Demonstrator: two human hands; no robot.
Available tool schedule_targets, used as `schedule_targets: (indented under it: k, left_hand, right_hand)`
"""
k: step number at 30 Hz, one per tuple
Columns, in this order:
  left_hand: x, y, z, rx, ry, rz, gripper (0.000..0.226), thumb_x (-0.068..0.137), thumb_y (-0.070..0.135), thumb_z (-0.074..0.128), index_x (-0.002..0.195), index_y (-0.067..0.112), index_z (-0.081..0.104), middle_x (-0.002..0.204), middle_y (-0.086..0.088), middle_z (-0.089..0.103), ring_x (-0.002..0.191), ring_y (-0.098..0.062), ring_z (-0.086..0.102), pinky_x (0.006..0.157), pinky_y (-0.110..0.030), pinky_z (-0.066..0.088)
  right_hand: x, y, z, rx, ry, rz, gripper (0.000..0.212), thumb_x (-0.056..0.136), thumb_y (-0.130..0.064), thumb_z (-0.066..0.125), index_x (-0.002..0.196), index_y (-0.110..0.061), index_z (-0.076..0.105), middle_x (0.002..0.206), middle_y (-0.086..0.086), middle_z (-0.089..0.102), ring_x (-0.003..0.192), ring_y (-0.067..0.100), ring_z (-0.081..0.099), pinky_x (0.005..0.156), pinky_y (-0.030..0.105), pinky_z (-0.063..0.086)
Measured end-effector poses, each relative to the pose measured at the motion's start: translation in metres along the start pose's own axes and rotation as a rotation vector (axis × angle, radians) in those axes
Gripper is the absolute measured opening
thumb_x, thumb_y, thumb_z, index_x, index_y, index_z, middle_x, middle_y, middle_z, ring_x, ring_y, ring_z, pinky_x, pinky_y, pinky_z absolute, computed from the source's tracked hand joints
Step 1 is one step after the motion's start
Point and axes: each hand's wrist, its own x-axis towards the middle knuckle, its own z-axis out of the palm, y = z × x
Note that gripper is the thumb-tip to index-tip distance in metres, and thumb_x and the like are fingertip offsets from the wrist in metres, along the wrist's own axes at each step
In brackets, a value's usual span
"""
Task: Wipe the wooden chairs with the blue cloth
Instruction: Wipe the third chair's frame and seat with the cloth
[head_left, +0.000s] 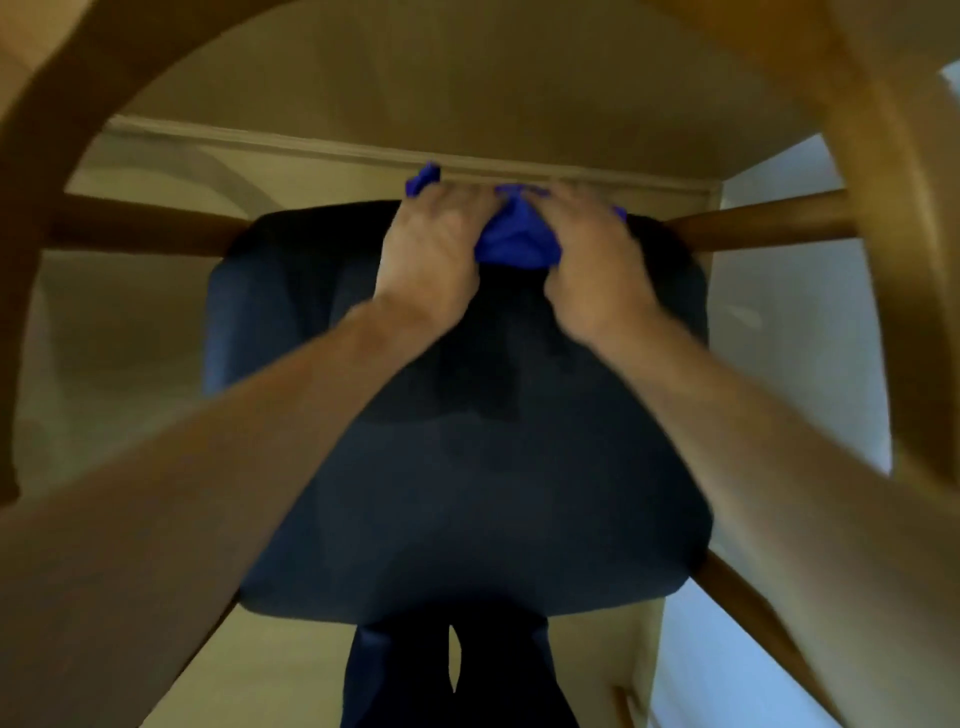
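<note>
Blurred floor (130, 322); hands' grip hides most blue cloth (519, 241).

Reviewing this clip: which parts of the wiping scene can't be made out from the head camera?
Head view only:
- Fingertips of the left hand and right hand: curled out of sight over the far edge of the dark seat cushion.
- Blue cloth: bunched between the hands, mostly covered; which surface it touches is unclear.
- Wooden chair frame: cut off by the picture's edges and blurred.
- Rail behind the cushion: hidden by hands and cloth.
</note>
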Motion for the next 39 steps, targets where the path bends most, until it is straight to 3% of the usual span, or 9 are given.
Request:
schedule_targets:
  k: [4, 9, 13, 20, 23, 27, 34, 37, 39]
  left_hand:
    - [-0.091, 0.02, 0.008, 0.006, -0.028, 0.057, 0.059, 0.063, 0.005, 0.058, 0.121, 0.008, 0.064, 0.12, -0.011, 0.066, 0.105, -0.032, 0.06, 0.081, -0.041, 0.048]
    - [-0.168, 0.038, 0.007, -0.038, -0.309, 0.117, 0.068, 0.055, 0.011, 0.082, 0.121, 0.015, 0.064, 0.115, -0.002, 0.064, 0.103, -0.023, 0.056, 0.084, -0.039, 0.047]
    - [-0.101, 0.024, -0.008, 0.092, -0.241, 0.163, 0.068, 0.065, 0.021, 0.067, 0.129, 0.005, 0.051, 0.108, -0.015, 0.056, 0.093, -0.035, 0.053, 0.081, -0.044, 0.04]
    - [0.062, 0.029, -0.002, 0.136, -0.309, 0.093, 0.062, 0.09, 0.017, 0.061, 0.146, 0.014, 0.034, 0.131, -0.017, 0.055, 0.114, -0.038, 0.053, 0.097, -0.041, 0.037]
    - [0.038, 0.038, 0.016, 0.169, -0.19, 0.148, 0.05, 0.083, 0.007, 0.057, 0.132, 0.014, 0.051, 0.121, -0.011, 0.062, 0.112, -0.033, 0.058, 0.104, -0.042, 0.029]
    - [-0.04, 0.047, 0.025, 0.044, -0.157, 0.347, 0.074, 0.058, -0.008, 0.06, 0.132, -0.001, 0.055, 0.134, -0.02, 0.057, 0.124, -0.038, 0.054, 0.106, -0.052, 0.039]
    - [-0.123, 0.069, 0.026, 0.004, -0.353, 0.358, 0.069, 0.061, -0.003, 0.077, 0.127, 0.006, 0.062, 0.122, -0.011, 0.067, 0.109, -0.024, 0.066, 0.097, -0.038, 0.05]
    - [-0.067, 0.074, 0.012, 0.022, -0.231, 0.355, 0.057, 0.073, 0.003, 0.047, 0.13, 0.001, 0.058, 0.111, -0.017, 0.069, 0.092, -0.033, 0.069, 0.08, -0.04, 0.058]
    - [-0.011, 0.087, 0.008, 0.012, -0.176, 0.272, 0.068, 0.075, -0.006, 0.05, 0.142, 0.004, 0.045, 0.118, -0.02, 0.064, 0.099, -0.037, 0.065, 0.081, -0.047, 0.056]
  right_hand:
    - [-0.099, -0.009, 0.023, 0.127, -0.088, 0.08, 0.082, 0.074, 0.016, 0.058, 0.146, -0.018, 0.043, 0.157, 0.007, 0.033, 0.147, 0.03, 0.023, 0.117, 0.054, 0.025]
    - [-0.163, -0.004, 0.021, 0.157, -0.359, 0.05, 0.076, 0.089, 0.006, 0.053, 0.15, -0.033, 0.032, 0.161, -0.011, 0.019, 0.15, 0.011, 0.006, 0.123, 0.039, 0.01]
    - [-0.113, 0.008, -0.011, 0.2, -0.17, 0.005, 0.076, 0.083, 0.01, 0.056, 0.147, -0.029, 0.041, 0.156, -0.008, 0.035, 0.146, 0.011, 0.023, 0.118, 0.022, 0.009]
    - [0.016, 0.054, -0.023, 0.141, 0.029, 0.064, 0.072, 0.087, 0.009, 0.056, 0.148, -0.026, 0.037, 0.147, 0.002, 0.046, 0.136, 0.018, 0.041, 0.116, 0.033, 0.032]
    - [-0.01, 0.06, -0.001, 0.094, 0.127, 0.06, 0.064, 0.083, 0.01, 0.057, 0.14, -0.019, 0.051, 0.14, 0.002, 0.053, 0.133, 0.022, 0.046, 0.114, 0.036, 0.035]
    - [-0.103, 0.047, 0.019, 0.162, 0.143, 0.108, 0.078, 0.07, 0.017, 0.059, 0.141, -0.014, 0.051, 0.148, 0.008, 0.047, 0.139, 0.027, 0.038, 0.118, 0.043, 0.028]
    - [-0.18, 0.048, 0.019, 0.295, -0.056, 0.154, 0.071, 0.074, 0.01, 0.063, 0.138, -0.021, 0.055, 0.146, -0.006, 0.049, 0.135, -0.003, 0.028, 0.118, 0.036, 0.028]
    - [-0.154, 0.061, 0.001, 0.25, 0.165, 0.152, 0.061, 0.08, -0.001, 0.06, 0.138, -0.017, 0.053, 0.144, -0.003, 0.05, 0.137, 0.006, 0.036, 0.118, 0.033, 0.03]
    - [-0.122, 0.072, -0.006, 0.202, 0.401, 0.219, 0.053, 0.083, -0.004, 0.06, 0.133, -0.016, 0.053, 0.135, 0.0, 0.053, 0.128, 0.012, 0.048, 0.111, 0.032, 0.04]
